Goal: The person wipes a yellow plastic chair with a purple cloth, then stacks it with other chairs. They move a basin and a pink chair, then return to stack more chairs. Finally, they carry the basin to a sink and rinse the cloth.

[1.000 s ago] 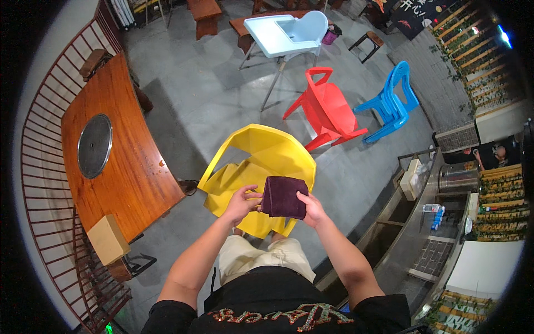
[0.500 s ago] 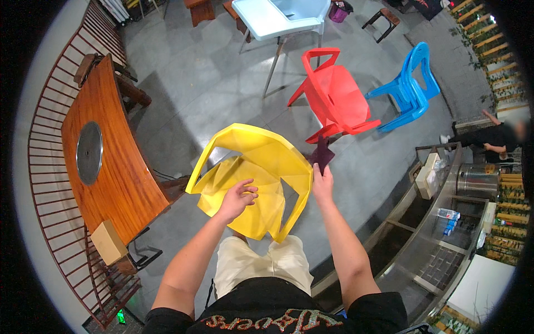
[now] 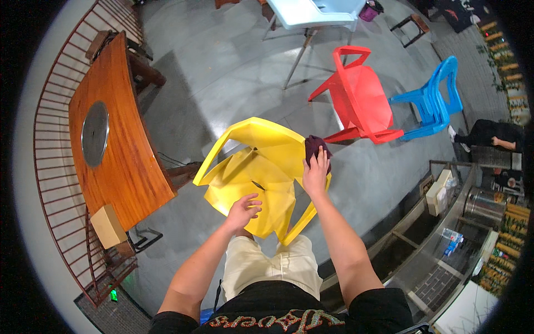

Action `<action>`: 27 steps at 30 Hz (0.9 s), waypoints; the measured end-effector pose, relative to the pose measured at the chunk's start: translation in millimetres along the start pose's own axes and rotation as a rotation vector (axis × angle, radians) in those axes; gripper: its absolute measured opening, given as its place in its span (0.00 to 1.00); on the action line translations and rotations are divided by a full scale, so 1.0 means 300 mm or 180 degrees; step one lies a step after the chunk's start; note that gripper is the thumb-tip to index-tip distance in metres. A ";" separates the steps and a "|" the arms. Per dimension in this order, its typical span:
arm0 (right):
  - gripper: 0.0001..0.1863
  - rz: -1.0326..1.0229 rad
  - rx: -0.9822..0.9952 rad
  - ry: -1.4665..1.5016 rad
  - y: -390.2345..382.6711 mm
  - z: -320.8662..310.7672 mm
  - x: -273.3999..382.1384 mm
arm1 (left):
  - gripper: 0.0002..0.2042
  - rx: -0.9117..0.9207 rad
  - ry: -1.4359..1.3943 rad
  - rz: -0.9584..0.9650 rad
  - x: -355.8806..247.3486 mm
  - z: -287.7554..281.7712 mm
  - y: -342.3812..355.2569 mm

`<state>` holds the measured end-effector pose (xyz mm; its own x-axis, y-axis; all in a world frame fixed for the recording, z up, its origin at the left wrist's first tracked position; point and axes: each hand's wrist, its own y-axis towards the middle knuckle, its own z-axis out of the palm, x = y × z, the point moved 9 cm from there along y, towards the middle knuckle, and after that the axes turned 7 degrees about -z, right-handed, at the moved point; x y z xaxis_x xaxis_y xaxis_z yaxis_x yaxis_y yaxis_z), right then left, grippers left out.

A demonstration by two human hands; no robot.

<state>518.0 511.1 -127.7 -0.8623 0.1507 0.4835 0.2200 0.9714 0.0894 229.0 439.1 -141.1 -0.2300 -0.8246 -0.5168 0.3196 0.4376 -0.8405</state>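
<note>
Grey tiled floor point(image 3: 222, 72) spreads across the scene, bare on the left as far as a glossy orange-brown wooden table point(image 3: 130, 150) and on the far side toward a pale blue plastic high chair point(image 3: 311, 16). Central on it stands a yellow faceted plastic armchair point(image 3: 272, 161), its near edge just before the person's cream shorts point(image 3: 272, 264). To its far right, clearance is narrower: a red plastic armchair point(image 3: 364, 97) stands close by, with a blue plastic chair point(image 3: 434, 106) beyond.

Relative to half a second earlier, the left hand point(image 3: 245, 211) has shifted toward the near part of the yellow seat; its fingers are parted, loosely bent and hold nothing. The right hand point(image 3: 316, 173), formerly pinching an upright narrow flap, now lies with fingers extended, holding a dark purple fabric cloth point(image 3: 316, 146) at the yellow armchair's right rim.

The cloth appears matte, bunched and rounded, projecting beyond the fingertips; its underside is hidden.
</note>
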 end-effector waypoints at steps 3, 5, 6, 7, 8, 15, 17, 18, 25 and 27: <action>0.25 -0.0086 0.0143 -0.0113 0.087 0.026 0.066 | 0.26 -0.0021 -0.0032 -0.0010 0.036 -0.037 -0.016; 0.26 -0.0253 0.0165 -0.0245 0.145 0.049 0.129 | 0.25 -0.0055 -0.0091 -0.0037 0.058 -0.060 -0.023; 0.27 -0.0375 0.0203 -0.0314 0.174 0.051 0.169 | 0.25 -0.0075 -0.0114 -0.0047 0.066 -0.071 -0.032; 0.27 -0.0491 0.0245 -0.0386 0.197 0.069 0.200 | 0.25 -0.0087 -0.0136 -0.0060 0.080 -0.083 -0.034; 0.28 -0.0599 0.0291 -0.0449 0.218 0.088 0.232 | 0.25 -0.0097 -0.0157 -0.0074 0.093 -0.093 -0.034; 0.25 -0.0876 0.0664 -0.0082 0.331 0.189 0.414 | 0.33 -0.0133 -0.0257 0.0024 0.090 -0.163 -0.024; 0.22 -0.0740 0.0537 0.0855 0.333 0.160 0.447 | 0.38 -0.0398 -0.0587 0.0367 0.038 -0.203 -0.024; 0.22 -0.0594 0.0501 0.1543 0.316 0.133 0.461 | 0.41 -0.0524 -0.0737 0.0544 0.005 -0.222 -0.027; 0.20 0.1043 0.2521 0.4884 -0.091 0.186 0.695 | 0.36 -0.0311 -0.1532 0.1025 -0.203 -0.320 -0.072; 0.20 0.1172 0.2649 0.4963 -0.188 0.226 0.717 | 0.23 -0.0248 -0.1406 0.0982 -0.205 -0.341 -0.108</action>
<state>289.3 501.1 -87.7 0.4565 0.5410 0.7063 -0.4046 0.8333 -0.3768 138.8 512.3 -98.6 0.2773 -0.7185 -0.6379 0.2384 0.6946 -0.6787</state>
